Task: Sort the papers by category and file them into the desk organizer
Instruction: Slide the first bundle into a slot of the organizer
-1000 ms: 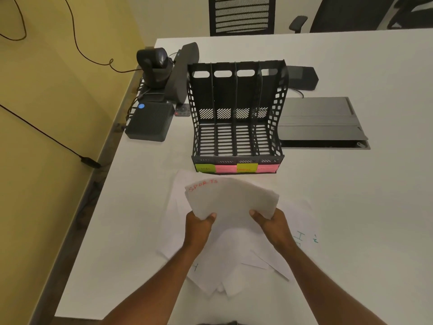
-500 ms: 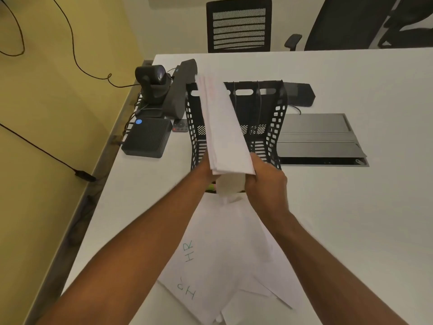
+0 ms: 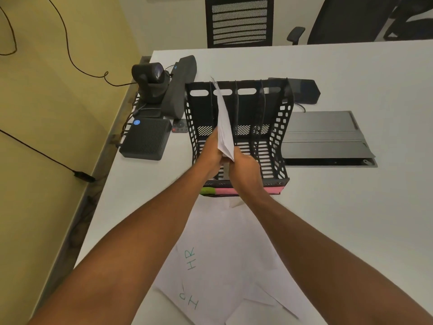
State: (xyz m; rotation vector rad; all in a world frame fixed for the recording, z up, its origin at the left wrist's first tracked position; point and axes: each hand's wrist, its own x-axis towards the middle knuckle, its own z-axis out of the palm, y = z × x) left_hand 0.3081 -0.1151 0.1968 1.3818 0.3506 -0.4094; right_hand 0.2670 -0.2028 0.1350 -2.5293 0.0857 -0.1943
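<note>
A black mesh desk organizer with several upright slots stands mid-table, with green and pink labels along its front edge. I hold a thin stack of white papers on edge, standing inside the second slot from the left. My left hand grips the stack's near edge from the left and my right hand grips it from the right. More loose white sheets lie on the table near me, one marked "HR" in green.
A black camera and speaker bar stand left of the organizer, with a dark box in front of them. A grey flat cable hatch lies to the right. Office chairs stand behind the table; a yellow wall runs along the left.
Both hands lifted the stack off the table pile, turned it on edge and pushed it forward down into the organizer's second slot from the left.
</note>
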